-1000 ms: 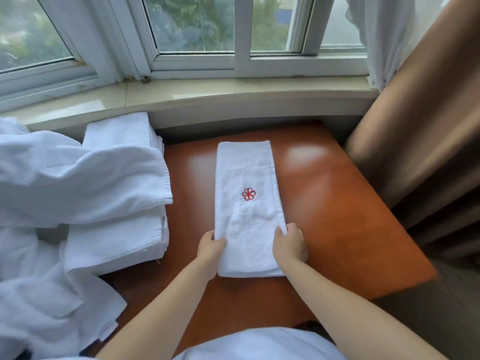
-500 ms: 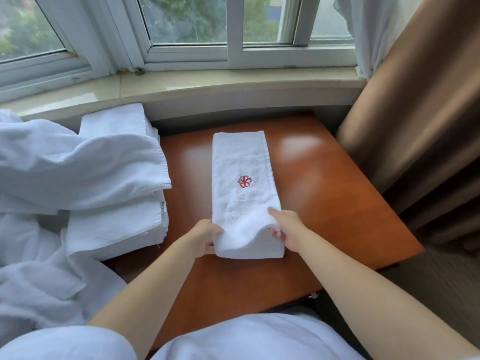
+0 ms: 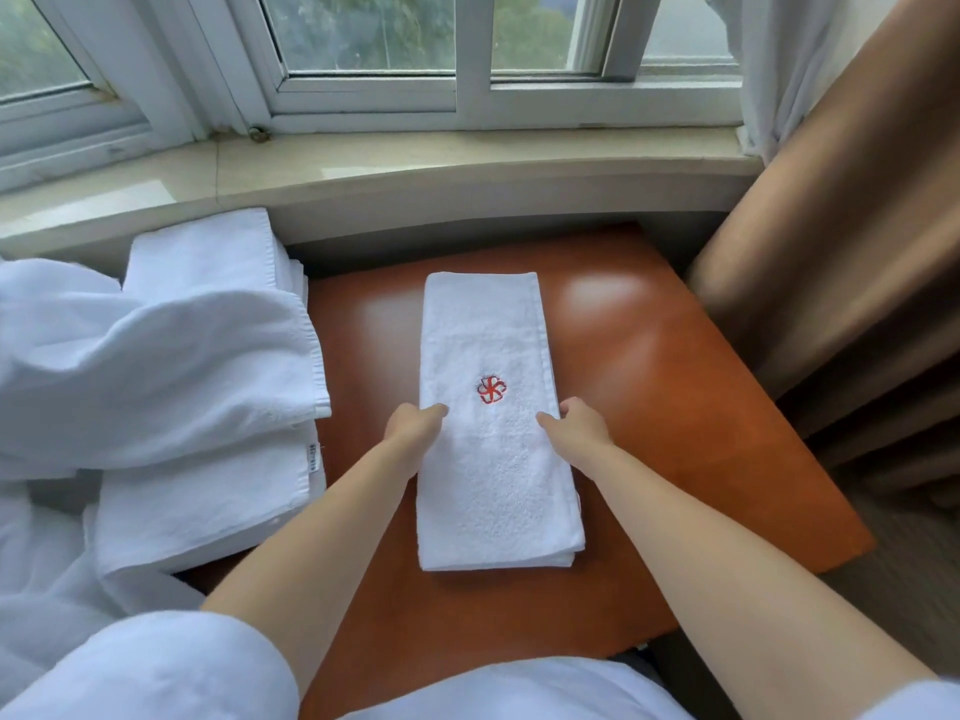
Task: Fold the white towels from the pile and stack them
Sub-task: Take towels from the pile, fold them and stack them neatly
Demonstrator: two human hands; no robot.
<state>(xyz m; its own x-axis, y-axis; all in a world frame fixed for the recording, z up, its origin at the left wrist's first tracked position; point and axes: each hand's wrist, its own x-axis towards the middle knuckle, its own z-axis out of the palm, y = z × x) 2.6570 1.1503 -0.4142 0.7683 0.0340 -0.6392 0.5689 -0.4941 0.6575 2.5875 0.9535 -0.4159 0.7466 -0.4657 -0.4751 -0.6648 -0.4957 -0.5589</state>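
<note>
On the left, the loose towel pile (image 3: 130, 366) slumps over the folded stack (image 3: 208, 491) and could drag it askew. Mid-table (image 3: 675, 407), our left hand (image 3: 415, 426) and right hand (image 3: 579, 423) pinch the long folded towel (image 3: 493, 459) at its edges; uneven lifting would skew the fold.

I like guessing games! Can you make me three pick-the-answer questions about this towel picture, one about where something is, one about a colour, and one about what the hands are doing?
1. Where is the stack of folded towels?
A. left of the logo towel
B. on the windowsill
C. on the curtain

2. What colour is the logo on the towel?
A. blue
B. red
C. green

3. What are the left hand and right hand doing?
A. resting on the towel's two sides
B. opening the window
C. holding the towel in the air

Answers: 1 A, the stack sits at the table's left edge. 2 B, the stitching is red. 3 A, the towel lies flat on the table.
</note>
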